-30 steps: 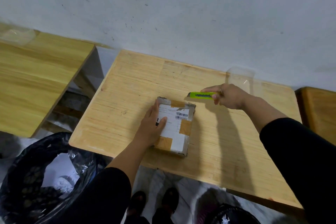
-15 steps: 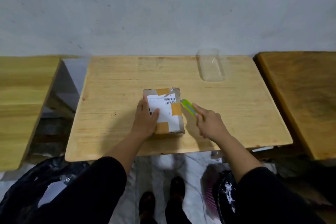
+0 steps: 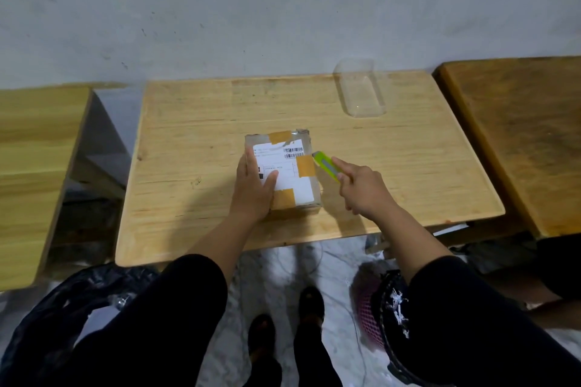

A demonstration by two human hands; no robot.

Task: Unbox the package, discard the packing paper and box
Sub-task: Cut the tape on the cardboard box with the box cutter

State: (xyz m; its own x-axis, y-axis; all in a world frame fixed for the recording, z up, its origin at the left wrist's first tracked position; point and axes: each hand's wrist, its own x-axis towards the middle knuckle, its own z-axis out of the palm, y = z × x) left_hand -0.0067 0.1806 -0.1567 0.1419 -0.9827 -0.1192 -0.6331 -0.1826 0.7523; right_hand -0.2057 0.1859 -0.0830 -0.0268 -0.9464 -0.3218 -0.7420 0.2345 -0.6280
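A small cardboard box (image 3: 287, 171) is seen lying flat near the middle of a light wooden table (image 3: 195, 141), a little toward the near edge. It is sealed, with patches of brown tape (image 3: 305, 165) on its top and a white shipping label (image 3: 283, 163) with barcodes stuck across it.

The left hand (image 3: 254, 190) is laid flat on the left part of the box top, its fingers held close together and the thumb spread out over the label. The right hand (image 3: 364, 190) is closed around a bright green box cutter (image 3: 325, 164), with the index finger stretched along its back. The cutter's tip is placed at the right edge of the box, just beside the tape patch there; whether the blade is out cannot be told.

A clear plastic tray (image 3: 361, 88) is seen at the far right part of the table, well apart from the box. The table is flanked by another wooden table on the left (image 3: 34, 148) and a darker one on the right (image 3: 518, 129), with a grey wall (image 3: 283, 9) behind. On the floor, a black rubbish bag (image 3: 41, 314) is seen at the lower left, and a pink mesh basket (image 3: 367, 305) lined with black plastic at the lower right. Both sleeves are black.
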